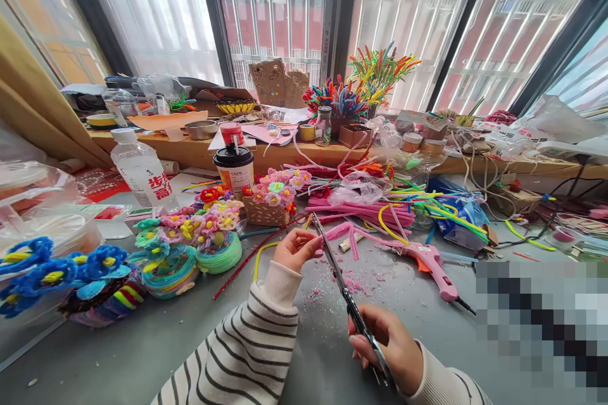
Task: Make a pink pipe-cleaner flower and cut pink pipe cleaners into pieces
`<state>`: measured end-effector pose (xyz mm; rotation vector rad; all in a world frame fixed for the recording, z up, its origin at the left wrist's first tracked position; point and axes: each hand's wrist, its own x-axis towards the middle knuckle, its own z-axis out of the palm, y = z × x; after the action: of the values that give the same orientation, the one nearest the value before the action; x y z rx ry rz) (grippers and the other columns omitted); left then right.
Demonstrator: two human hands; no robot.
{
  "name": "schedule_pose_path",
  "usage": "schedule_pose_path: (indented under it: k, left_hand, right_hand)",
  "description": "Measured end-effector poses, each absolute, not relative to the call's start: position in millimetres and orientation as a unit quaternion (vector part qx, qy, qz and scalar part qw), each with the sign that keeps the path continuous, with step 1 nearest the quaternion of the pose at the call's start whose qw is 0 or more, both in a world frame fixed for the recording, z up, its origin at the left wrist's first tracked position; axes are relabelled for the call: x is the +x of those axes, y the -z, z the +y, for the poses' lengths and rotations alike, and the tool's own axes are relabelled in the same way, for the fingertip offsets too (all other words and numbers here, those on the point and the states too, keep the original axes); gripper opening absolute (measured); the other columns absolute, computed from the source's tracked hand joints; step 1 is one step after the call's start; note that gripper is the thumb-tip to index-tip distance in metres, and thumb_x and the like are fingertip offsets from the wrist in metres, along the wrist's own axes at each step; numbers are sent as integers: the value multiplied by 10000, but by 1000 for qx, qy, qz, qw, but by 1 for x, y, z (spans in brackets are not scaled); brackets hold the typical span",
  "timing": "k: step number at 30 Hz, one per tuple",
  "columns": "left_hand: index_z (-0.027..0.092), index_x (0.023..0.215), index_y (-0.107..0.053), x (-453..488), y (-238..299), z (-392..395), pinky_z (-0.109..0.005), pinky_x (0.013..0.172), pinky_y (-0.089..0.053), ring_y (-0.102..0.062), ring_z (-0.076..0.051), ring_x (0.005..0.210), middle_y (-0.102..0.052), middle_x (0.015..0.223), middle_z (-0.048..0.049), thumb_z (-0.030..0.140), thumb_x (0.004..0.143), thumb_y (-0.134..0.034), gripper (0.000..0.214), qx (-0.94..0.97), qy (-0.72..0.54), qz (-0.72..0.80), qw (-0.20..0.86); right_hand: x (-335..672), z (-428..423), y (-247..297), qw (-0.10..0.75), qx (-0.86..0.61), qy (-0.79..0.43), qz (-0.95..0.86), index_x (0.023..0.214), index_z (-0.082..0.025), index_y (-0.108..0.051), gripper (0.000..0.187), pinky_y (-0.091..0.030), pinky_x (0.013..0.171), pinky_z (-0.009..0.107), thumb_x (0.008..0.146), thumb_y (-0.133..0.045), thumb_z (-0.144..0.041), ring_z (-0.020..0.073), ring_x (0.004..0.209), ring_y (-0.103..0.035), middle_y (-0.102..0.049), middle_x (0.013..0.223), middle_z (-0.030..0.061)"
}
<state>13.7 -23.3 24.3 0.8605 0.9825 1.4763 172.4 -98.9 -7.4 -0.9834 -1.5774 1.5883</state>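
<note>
My left hand is closed in a pinch on a pink pipe cleaner that runs to the right over the grey table. My right hand grips the handles of a pair of scissors. The blades point up and away, and their tips meet the pink pipe cleaner just right of my left fingertips. Pink fuzz clippings lie scattered on the table under the blades. Both my sleeves are white with dark stripes.
A pink glue gun lies right of the scissors. Bundles of pink, yellow and green pipe cleaners lie behind. Pipe-cleaner flower baskets and blue flowers stand left, beside a water bottle and a lidded cup. A cluttered shelf runs along the window.
</note>
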Motion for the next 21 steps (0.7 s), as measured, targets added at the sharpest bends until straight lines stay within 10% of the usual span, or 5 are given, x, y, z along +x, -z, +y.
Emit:
schedule_pose_path:
  k: [21]
  left_hand:
    - [151, 703, -440, 46, -29, -16, -162, 343, -342, -399, -43, 358, -421, 493, 62, 389, 643, -492, 250, 466, -661, 457, 370]
  right_hand:
    - [165, -100, 6, 371, -472, -429, -675, 654, -138, -473, 186, -326, 447, 193, 625, -544, -308, 89, 475, -373, -427, 537, -24]
